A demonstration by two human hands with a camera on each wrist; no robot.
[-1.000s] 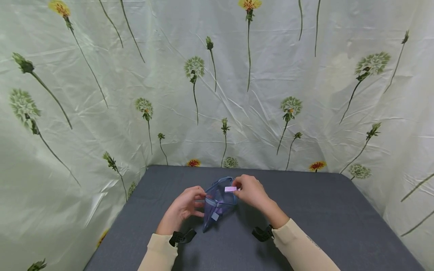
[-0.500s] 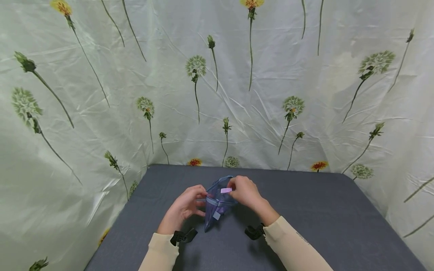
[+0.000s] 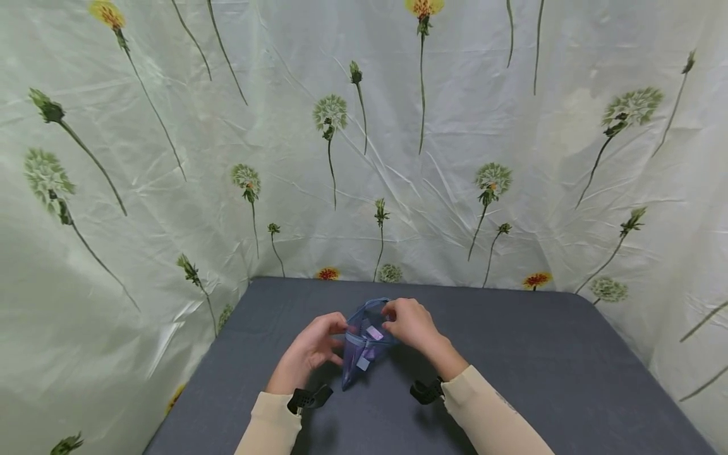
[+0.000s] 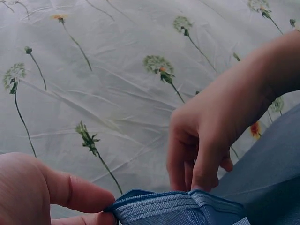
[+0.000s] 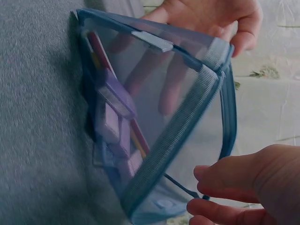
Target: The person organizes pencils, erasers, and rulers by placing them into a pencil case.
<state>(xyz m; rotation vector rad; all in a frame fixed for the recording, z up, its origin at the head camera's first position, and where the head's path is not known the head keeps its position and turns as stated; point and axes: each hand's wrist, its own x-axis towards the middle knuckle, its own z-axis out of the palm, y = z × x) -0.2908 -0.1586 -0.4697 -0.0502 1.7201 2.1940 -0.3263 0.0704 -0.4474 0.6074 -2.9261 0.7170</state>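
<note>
A see-through blue zip pouch [image 3: 354, 360] stands unzipped on the table between the hands. My left hand [image 3: 315, 343] pinches its rim at one corner between thumb and finger, with other fingers spread behind the mesh wall. My right hand [image 3: 414, 323] is at the mouth on the other side. In the right wrist view its thumb [image 5: 234, 176] and fingers stand slightly apart by the rim, with no block between them. Inside the pouch are a pink block [image 3: 374, 333], several small purple and pink blocks [image 5: 117, 96], and thin red and yellow sticks [image 5: 101, 51].
The dark grey table [image 3: 512, 366] spreads out around the pouch. Behind it hangs a pale curtain [image 3: 273, 158] printed with dandelions. A black band [image 3: 309, 399] is worn on the left wrist, and another band [image 3: 426, 390] on the right.
The right hand moved left to the pouch's mouth with the pink block and let go of it. The block now lies lower, inside the pouch. My left hand stays on the rim.
</note>
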